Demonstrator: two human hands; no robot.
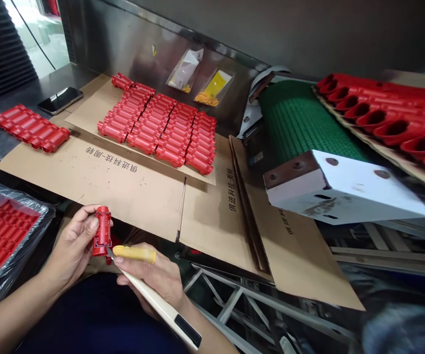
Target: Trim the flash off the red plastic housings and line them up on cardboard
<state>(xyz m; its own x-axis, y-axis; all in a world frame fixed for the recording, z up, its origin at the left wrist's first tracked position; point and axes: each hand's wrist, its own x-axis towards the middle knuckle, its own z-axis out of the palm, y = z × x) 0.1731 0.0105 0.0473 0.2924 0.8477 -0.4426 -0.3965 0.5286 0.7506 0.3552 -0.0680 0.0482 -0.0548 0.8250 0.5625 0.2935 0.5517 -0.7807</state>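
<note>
My left hand point(72, 242) grips a red plastic tube part point(103, 227), holding it roughly upright with its framed recess facing me. In my right hand point(156, 275) is a cream-handled knife point(160, 307), its short blade touching or very close to the part's lower right edge. A yellow finger cot point(134, 253) covers one finger of that hand. Both hands are over my lap, in front of the table edge. Beyond them, rows of similar red parts point(160, 125) lie on a cardboard sheet point(205, 177), and a smaller row of red parts point(31, 128) sits to the left.
A plastic-lined crate point(46, 216) of red parts stands at the left. A phone point(60, 100) lies on the table. Two small bags point(214, 88) with yellow contents lean at the back. At right, a green conveyor belt point(304, 120) carries large red parts point(385, 118).
</note>
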